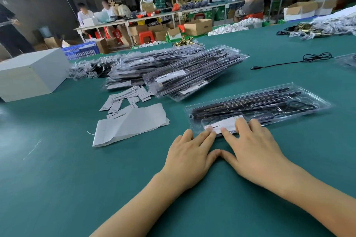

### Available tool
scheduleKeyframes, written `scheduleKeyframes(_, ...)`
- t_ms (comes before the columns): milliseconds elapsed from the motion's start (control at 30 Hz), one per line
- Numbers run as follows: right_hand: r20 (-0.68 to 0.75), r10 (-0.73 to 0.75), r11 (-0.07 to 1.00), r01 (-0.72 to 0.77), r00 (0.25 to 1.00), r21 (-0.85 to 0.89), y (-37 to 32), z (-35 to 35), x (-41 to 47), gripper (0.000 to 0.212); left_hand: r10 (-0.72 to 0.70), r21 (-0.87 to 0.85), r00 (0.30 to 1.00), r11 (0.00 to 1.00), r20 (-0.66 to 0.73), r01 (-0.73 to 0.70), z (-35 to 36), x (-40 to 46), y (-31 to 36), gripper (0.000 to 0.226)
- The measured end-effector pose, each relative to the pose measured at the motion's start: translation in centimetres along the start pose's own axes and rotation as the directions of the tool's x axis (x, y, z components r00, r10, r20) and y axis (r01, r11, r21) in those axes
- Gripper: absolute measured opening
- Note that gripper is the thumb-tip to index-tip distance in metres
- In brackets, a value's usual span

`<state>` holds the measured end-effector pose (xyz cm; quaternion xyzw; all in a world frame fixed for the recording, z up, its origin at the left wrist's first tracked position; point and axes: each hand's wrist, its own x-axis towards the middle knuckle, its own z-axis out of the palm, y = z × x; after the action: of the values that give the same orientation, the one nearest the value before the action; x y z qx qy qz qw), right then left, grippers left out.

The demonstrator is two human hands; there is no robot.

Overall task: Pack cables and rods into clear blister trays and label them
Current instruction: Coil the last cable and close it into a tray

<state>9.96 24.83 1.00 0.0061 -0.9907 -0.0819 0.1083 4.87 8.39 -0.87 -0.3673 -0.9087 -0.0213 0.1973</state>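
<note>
Item 1, nearest: left hand point(189, 155) and right hand point(256, 152), both flat, fingers straight and spread, gripping nothing. Fingertips press a white label point(223, 125) onto the near edge of a clear blister tray point(258, 107); thumbs rest on the green table mat point(57, 179), tips about touching.

Item 2: the tray, lying flat just beyond the hands, closed, w/ black rods and a coiled black cable inside. Thin glossy moulded plastic, long rectangle w/ rounded corners; the label is matt paper.

Risk, by my reading: the label sits right at the tray's rim, so uneven pressure could set it skewed or creased, or leave a corner lifting. The slick tray on the smooth mat may slide under a push. Hard pressing might dent the thin shell.

Item 3, left of the tray: a sheet of grey-white backing paper point(131, 124), curled, w/ a torn edge. Past it, a scatter of small loose label strips point(123, 99).

Item 4, mid-table: 2 leaning heaps of packed trays point(173, 69), same clear shells, dark contents, white labels.

Item 5, left: white box point(28, 75), plain, matt. Right: 1 loose black cable point(300, 60), thin, part coiled, plug end lying free.

Item 6, far: cardboard cartons, red stools, other workers at long benches; detail too blurred to list.
</note>
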Motion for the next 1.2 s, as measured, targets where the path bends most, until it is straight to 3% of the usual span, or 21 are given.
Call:
scheduleKeyframes(33, -0.058, -0.022, 1.000, 0.022, 0.998, 0.008, 0.1, -0.2, 0.1, 0.063, -0.001, -0.026, 1.000, 1.000, 0.028, 0.002, 0.0, 0.1, 0.0, 0.065)
scheduleKeyframes(167, 0.001, -0.158, 0.984, 0.157, 0.987, 0.082, 1.8, -0.1, 0.8, 0.055, -0.010, -0.019, 1.000, 1.000, -0.019, 0.010, -0.2, -0.1, 0.1, 0.062)
scheduleKeyframes(267, -0.047, -0.234, 0.955, 0.239, 0.971, 0.178, 3.4, -0.7, 1.7, 0.038, 0.007, 0.024, 0.997, 1.000, -0.072, -0.005, -0.4, -0.2, 0.2, 0.057)
scheduleKeyframes(367, -0.050, -0.210, 0.932, 0.215, 0.976, 0.290, 4.8, -0.8, 2.1, 0.025, 0.022, 0.018, 0.990, 1.000, -0.137, -0.019, -0.4, -0.4, 0.3, 0.039)
scheduleKeyframes(567, -0.114, -0.167, 0.898, 0.199, 0.979, 0.393, 4.9, -0.3, 2.4, 0.006, -0.052, -0.054, 0.982, 0.998, -0.180, 0.043, -0.4, -1.2, 0.8, 0.026)
scheduleKeyframes(633, -0.142, -0.188, 0.887, 0.230, 0.972, 0.401, 4.8, -0.2, 2.3, 0.017, -0.065, -0.143, 0.975, 0.989, -0.214, 0.035, -0.7, -1.4, 0.8, 0.019)
scheduleKeyframes(733, -0.172, -0.237, 0.882, 0.286, 0.956, 0.376, 4.6, 0.1, 2.2, 0.034, -0.084, -0.183, 0.975, 0.982, -0.205, 0.047, -1.4, -1.6, 0.5, 0.032)
scheduleKeyframes(1000, -0.269, -0.253, 0.870, 0.340, 0.929, 0.358, 4.8, 0.7, 2.3, 0.029, 0.042, -0.151, 0.999, 0.988, 0.029, -0.038, -1.4, -2.2, -0.9, 0.039)
scheduleKeyframes(1067, -0.248, -0.225, 0.864, 0.310, 0.942, 0.396, 5.0, 0.7, 2.4, 0.025, 0.126, -0.124, 0.991, 0.984, -0.039, -0.130, -1.4, -2.0, -1.0, 0.037)
scheduleKeyframes(1133, -0.228, -0.199, 0.854, 0.283, 0.953, 0.436, 5.1, 0.7, 2.3, 0.022, 0.205, -0.134, 0.953, 0.962, -0.224, -0.238, -1.2, -1.9, -0.8, 0.031)
scheduleKeyframes(1200, -0.237, -0.199, 0.857, 0.287, 0.951, 0.429, 4.9, 0.8, 2.2, 0.019, 0.084, -0.245, 0.893, 0.946, -0.443, -0.211, -1.0, -1.7, -0.2, 0.028)
